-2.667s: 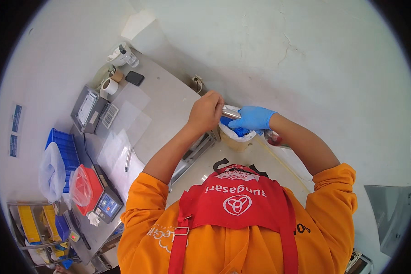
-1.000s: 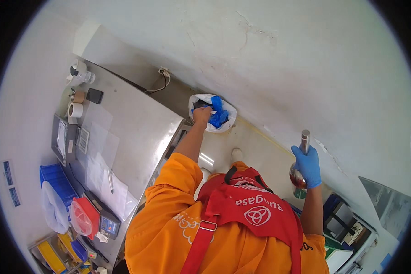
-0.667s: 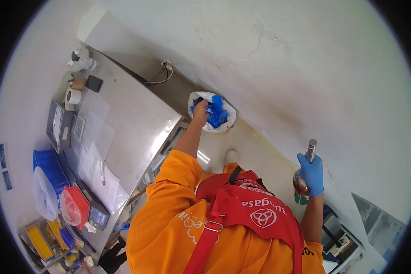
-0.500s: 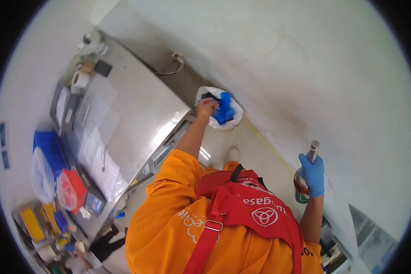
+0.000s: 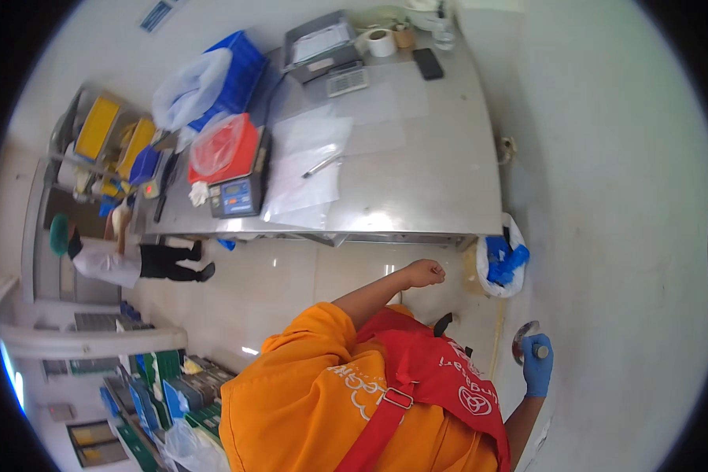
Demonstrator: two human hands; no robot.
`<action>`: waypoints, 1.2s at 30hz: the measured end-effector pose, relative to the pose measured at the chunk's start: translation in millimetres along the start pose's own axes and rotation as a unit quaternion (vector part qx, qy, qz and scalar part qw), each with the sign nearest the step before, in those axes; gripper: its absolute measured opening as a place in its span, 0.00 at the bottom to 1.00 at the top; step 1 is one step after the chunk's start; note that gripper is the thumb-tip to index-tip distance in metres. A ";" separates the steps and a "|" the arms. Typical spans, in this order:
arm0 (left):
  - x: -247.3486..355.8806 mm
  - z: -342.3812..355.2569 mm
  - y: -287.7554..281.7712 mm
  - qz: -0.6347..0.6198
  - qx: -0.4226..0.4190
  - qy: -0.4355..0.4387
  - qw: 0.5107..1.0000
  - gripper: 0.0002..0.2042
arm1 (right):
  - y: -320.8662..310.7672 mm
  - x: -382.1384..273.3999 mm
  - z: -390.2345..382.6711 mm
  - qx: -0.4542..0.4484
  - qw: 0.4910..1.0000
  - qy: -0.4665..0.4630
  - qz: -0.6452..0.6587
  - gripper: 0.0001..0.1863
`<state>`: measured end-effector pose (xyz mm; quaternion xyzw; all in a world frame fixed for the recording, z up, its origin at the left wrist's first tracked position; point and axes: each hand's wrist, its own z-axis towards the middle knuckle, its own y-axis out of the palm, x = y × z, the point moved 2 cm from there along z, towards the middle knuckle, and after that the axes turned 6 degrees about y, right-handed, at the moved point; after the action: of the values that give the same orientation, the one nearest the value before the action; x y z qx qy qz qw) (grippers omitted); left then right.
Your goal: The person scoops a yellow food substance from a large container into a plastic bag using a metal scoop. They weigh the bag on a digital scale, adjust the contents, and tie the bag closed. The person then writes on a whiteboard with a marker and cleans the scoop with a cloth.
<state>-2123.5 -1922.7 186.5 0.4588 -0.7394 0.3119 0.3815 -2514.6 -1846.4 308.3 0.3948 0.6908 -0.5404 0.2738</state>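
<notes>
My bare left hand (image 5: pixel 426 273) is curled closed in front of my body, over the floor and short of the bin. Nothing shows in its fingers. My right hand (image 5: pixel 536 368), in a blue glove, is wrapped round the round handle of a shiny metal scoop (image 5: pixel 521 338), near the wall at my right. The scoop's bowl is partly hidden behind the hand. A bin with a white liner (image 5: pixel 514 285) stands on the floor by the table corner, with crumpled blue gloves (image 5: pixel 505 258) in it.
The steel table (image 5: pixel 425 181) ahead bears a scale (image 5: pixel 237 197) with a red tray (image 5: pixel 226 149), a blue crate (image 5: pixel 240 71), papers, a pen (image 5: pixel 321 165), a calculator (image 5: pixel 348 81) and a phone (image 5: pixel 428 64). A person (image 5: pixel 110 256) stands at far left. A wall runs along my right.
My left hand has drawn back from over the bin and curled closed. My view has turned left, bringing the other person and more of the room in. The right hand still grips the scoop.
</notes>
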 end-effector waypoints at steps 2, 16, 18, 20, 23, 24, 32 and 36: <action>0.2 -30.6 -34.4 -0.035 0.019 -0.002 0.999 0.13 | 24.2 6.0 4.9 0.038 0.997 -0.064 -0.004 0.10; -95.1 -37.1 -92.0 0.057 -0.149 0.069 0.985 0.16 | 175.2 9.7 -127.0 0.183 0.959 0.090 0.196 0.05; -139.5 -19.4 -99.8 0.261 -0.219 0.071 0.938 0.09 | 202.8 -6.0 -182.8 0.261 0.918 0.124 0.271 0.06; -227.3 0.7 -137.7 0.171 -0.300 -0.041 0.937 0.08 | 227.2 -19.2 -239.0 0.361 0.876 0.144 0.285 0.06; -225.1 -15.6 -110.1 0.291 -0.338 -0.140 0.884 0.08 | 267.0 -7.1 -338.4 0.468 0.760 0.251 0.374 0.06; -228.5 -22.0 -102.3 0.308 -0.339 -0.161 0.874 0.08 | 269.3 -7.5 -363.9 0.496 0.736 0.296 0.354 0.07; -212.3 -59.6 5.2 0.431 -0.400 -0.141 0.797 0.09 | 293.8 -23.4 -646.3 0.805 0.439 0.341 0.209 0.10; -205.8 -52.1 49.0 0.339 -0.520 -0.099 0.778 0.10 | 295.4 -10.0 -784.3 0.865 0.372 0.316 0.120 0.13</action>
<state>-2094.7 -1770.9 32.9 -0.0607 -0.9307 -0.0581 0.3561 -2222.7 -1063.0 368.5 0.6370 -0.1712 -0.6407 -0.3929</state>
